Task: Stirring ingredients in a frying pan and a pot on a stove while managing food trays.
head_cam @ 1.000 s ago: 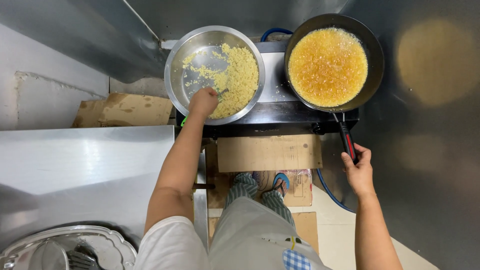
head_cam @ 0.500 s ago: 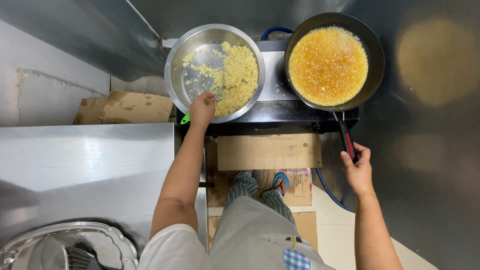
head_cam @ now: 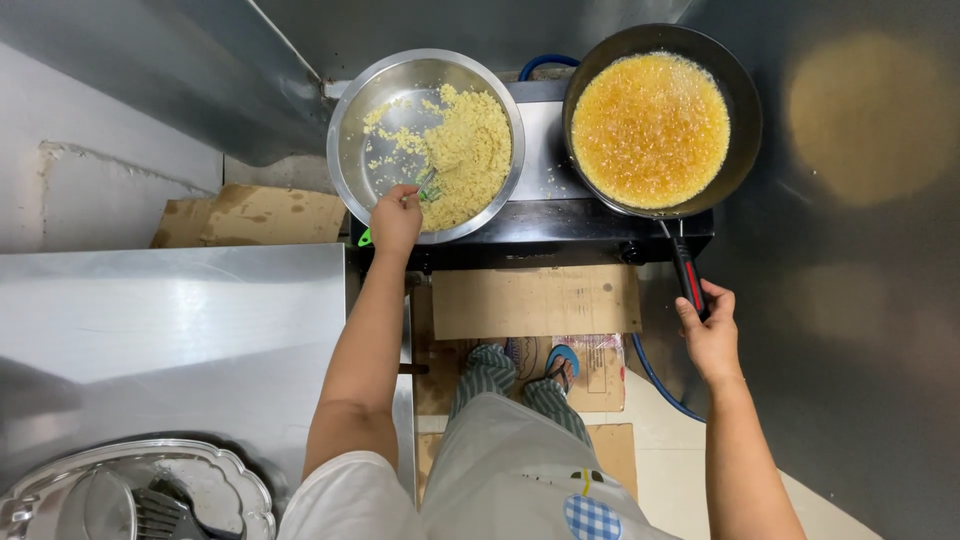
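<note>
Cooktop (head_cam: 545, 215), black, stood hemmed by steel walls behind and to the right, with a steel counter (head_cam: 170, 320) to its left, leaving us only a narrow strip of floor laid with cardboard (head_cam: 535, 300) to stand in. On its left half sat a round steel bowl (head_cam: 360, 150), its near rim overhanging the front edge of the cooktop; a heap of yellow crumbly mixture (head_cam: 470, 150) filled the bowl's right side, the left side lying mostly bare. On the right half sat a dark frying pan (head_cam: 745, 110) full of bubbling golden oil (head_cam: 650, 130), its rim just beside the bowl's, its black and red handle (head_cam: 688, 275) reaching out past the front edge towards us. Our left hand (head_cam: 397, 218) rested at the bowl's near rim, fingers curled shut around a green-handled tool (head_cam: 365, 237) whose working end lay at the edge of the mixture; its kind we could not tell. Against half a second before, that hand had drawn slightly nearer the rim and the green handle showed lower, while the bowl and pan stood as they were. Our right hand (head_cam: 712, 335) kept its place, fingers closed about the end of the pan handle. A scalloped steel tray (head_cam: 230, 480) holding utensils lay at the counter's near corner, well apart from both hands.
</note>
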